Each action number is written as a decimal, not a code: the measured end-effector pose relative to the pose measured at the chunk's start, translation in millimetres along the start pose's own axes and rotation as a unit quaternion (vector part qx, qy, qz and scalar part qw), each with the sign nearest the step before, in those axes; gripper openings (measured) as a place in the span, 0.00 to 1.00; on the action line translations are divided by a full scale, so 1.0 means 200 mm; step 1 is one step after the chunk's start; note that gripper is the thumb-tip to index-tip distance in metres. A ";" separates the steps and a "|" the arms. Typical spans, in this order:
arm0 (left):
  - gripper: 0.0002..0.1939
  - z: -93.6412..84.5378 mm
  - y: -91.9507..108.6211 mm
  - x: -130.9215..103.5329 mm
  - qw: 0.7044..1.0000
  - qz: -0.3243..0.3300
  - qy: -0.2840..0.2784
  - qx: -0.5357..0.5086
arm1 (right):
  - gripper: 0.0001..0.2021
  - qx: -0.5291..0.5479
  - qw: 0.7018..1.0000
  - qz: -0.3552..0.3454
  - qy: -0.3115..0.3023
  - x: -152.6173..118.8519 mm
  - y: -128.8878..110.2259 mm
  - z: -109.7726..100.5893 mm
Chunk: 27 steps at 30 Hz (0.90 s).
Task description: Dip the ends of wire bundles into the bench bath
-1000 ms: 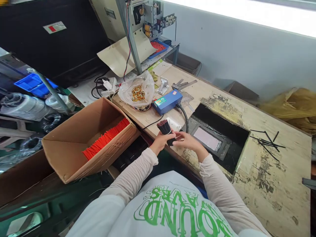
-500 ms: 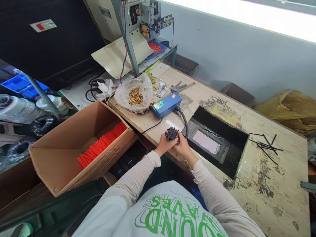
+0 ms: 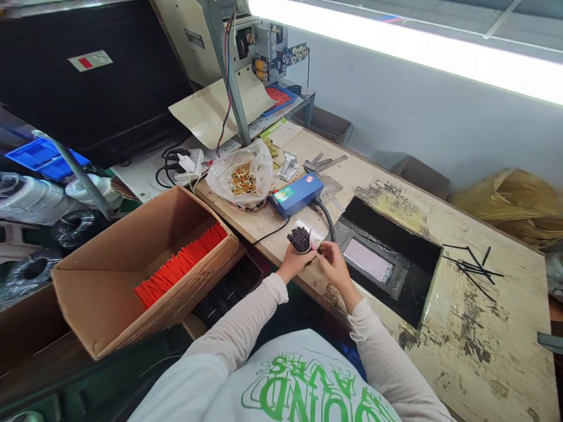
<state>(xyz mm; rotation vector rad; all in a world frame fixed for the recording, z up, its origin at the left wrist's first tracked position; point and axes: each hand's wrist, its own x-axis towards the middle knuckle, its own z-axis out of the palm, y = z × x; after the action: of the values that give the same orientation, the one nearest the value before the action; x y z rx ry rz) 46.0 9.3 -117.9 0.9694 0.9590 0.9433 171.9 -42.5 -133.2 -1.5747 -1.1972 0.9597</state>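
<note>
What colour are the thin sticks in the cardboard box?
Bright red sticks in the brown cardboard box, seen in the head view.

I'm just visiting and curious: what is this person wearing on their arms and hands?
Both arms are in long, pale beige sleeves with gathered cuffs at the wrists. The left hand and right hand are bare: no gloves, and I can make out no rings or watch.

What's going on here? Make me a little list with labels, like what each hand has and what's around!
Left hand: left hand grips a bundle of black wires, ends pointing up
Right hand: right hand beside the bundle, fingers at its side
Surface: worn workbench
Left of the hands: cardboard box with red wires inside
Behind the hands: blue device, plastic bag of small yellowish parts
Far right: loose black wires
</note>
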 end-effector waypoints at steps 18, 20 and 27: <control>0.15 0.30 0.08 -0.14 0.941 -0.101 0.088 -0.310 | 0.20 0.053 0.971 -0.016 0.234 -0.15 -0.15 0.08; 0.16 0.32 0.09 -0.15 0.937 -0.101 0.085 -0.322 | 0.20 0.045 0.971 -0.017 0.235 -0.16 -0.16 0.06; 0.17 0.36 0.07 -0.15 0.926 -0.133 0.051 -0.351 | 0.19 0.029 0.961 0.005 0.276 -0.15 -0.16 0.03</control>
<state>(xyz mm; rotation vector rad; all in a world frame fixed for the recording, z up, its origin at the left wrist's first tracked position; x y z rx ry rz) 102.7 -30.9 -78.5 0.1792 0.7251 1.0051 151.0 -65.8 -103.1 -1.6530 -0.7600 0.4981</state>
